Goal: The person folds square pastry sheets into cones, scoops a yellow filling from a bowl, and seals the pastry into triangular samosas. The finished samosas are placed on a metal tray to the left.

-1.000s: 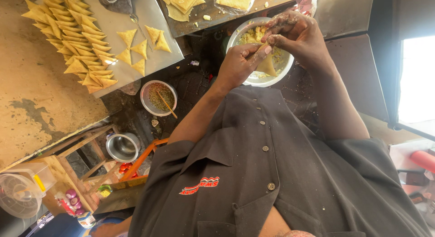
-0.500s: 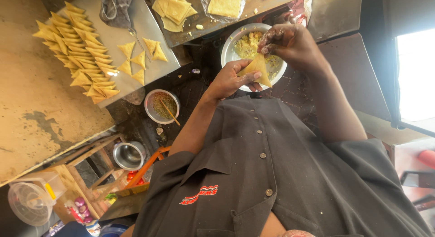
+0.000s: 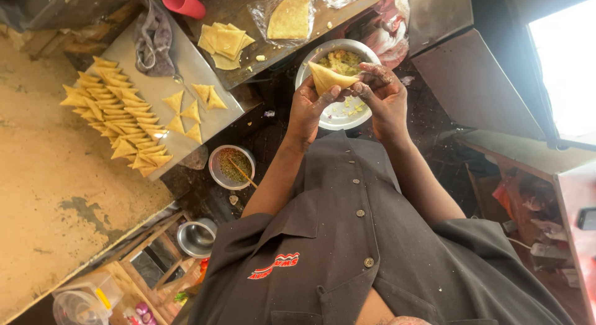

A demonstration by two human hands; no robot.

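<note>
Head view, looking straight down over a dark buttoned shirt (image 3: 347,238). Left hand (image 3: 308,106) cupped under a folded pastry cone (image 3: 329,76), thumb and fingers wrapped round its lower sides; right hand (image 3: 385,95) closed narrow at the cone's open end, fingertips pinched on the pastry edge (smeared with filling, by the look). Cone held in the air just above a white bowl (image 3: 338,117) of yellow crumbly filling. Judged light, soft and thin-walled; likely to tear or spill if squeezed at the belly, and a little greasy to the touch. Best taken along the folded seams and near the pointed tip, pressure kept gentle, open mouth kept upward. Off to the person's left, a steel tray (image 3: 186,70) carrying rows of finished triangles (image 3: 118,123), a few more lying loose beside them. Near the tray's lower corner, a small round cup (image 3: 232,167) of brownish paste with a stick standing in it. Further up the bench, a stack of flat pastry sheets (image 3: 225,42), another sheet in a clear bag (image 3: 287,18), a red cup (image 3: 182,2) at the top edge. Small empty steel bowl (image 3: 197,237) lower down, well apart from the hands.
</note>
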